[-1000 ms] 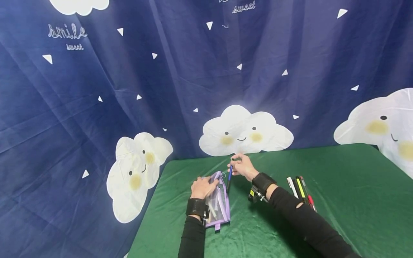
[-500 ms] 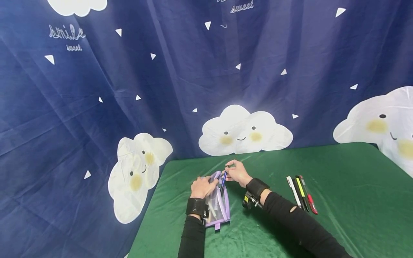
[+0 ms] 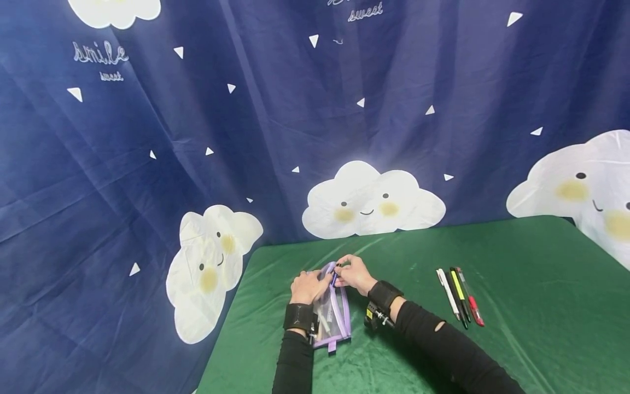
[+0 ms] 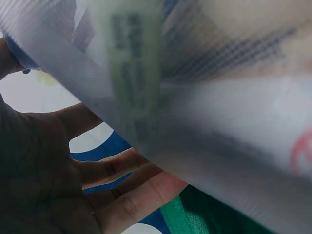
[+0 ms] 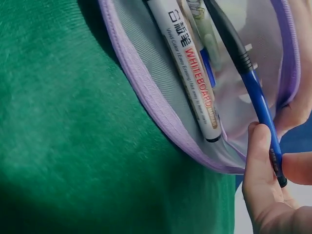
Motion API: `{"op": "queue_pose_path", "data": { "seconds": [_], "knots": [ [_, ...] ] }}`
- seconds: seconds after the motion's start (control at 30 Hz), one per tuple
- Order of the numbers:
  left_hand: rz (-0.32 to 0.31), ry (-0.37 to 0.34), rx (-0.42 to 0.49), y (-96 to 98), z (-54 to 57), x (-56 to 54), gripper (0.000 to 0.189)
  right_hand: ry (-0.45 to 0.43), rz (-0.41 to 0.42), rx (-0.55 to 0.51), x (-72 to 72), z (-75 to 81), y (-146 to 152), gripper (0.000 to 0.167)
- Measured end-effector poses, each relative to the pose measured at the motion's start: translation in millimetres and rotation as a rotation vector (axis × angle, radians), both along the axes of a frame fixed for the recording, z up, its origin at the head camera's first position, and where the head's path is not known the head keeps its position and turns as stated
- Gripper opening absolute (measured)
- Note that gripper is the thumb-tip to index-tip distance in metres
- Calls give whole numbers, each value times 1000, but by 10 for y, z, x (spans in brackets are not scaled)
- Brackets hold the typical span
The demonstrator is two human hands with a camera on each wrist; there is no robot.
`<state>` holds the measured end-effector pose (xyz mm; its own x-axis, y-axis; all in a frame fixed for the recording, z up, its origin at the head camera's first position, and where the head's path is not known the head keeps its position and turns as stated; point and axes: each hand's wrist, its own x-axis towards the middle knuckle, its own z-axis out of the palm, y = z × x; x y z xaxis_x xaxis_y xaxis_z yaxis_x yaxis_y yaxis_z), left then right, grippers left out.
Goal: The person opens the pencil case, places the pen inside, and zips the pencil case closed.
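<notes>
Navy backdrop (image 3: 290, 109), smiling yellow-cheeked white clouds (image 3: 366, 189), scattered white triangles (image 3: 313, 41), pale "smile sweet" lettering (image 3: 100, 53) at upper left, green cloth (image 3: 551, 284) below.

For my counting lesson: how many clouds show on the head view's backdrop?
4: a middle cloud beyond the right hand, a left cloud, then a right cloud and a top-left cloud, both cut by the frame. Others may be hidden behind the table.

We see a curtained-off work corner: navy cloud-printed fabric backdrop (image 3: 275, 126) filling the upper frame, green cloth-covered counter (image 3: 531, 273) below.
</notes>
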<state>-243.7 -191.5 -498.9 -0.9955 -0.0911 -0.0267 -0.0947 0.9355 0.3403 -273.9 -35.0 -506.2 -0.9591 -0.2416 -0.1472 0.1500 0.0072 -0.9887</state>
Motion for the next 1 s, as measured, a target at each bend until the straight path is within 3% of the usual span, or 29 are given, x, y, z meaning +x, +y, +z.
{"op": "queue_pose_path", "data": {
  "seconds": [0.7,1.0],
  "knots": [
    [-11,3,-10,-32,21,6,68,-34,42,-40,65,-63,-69,25],
    [-5,2,-4,-19,5,-6,66,-12,74,-1,153,-104,-130,25]
  ]
}}
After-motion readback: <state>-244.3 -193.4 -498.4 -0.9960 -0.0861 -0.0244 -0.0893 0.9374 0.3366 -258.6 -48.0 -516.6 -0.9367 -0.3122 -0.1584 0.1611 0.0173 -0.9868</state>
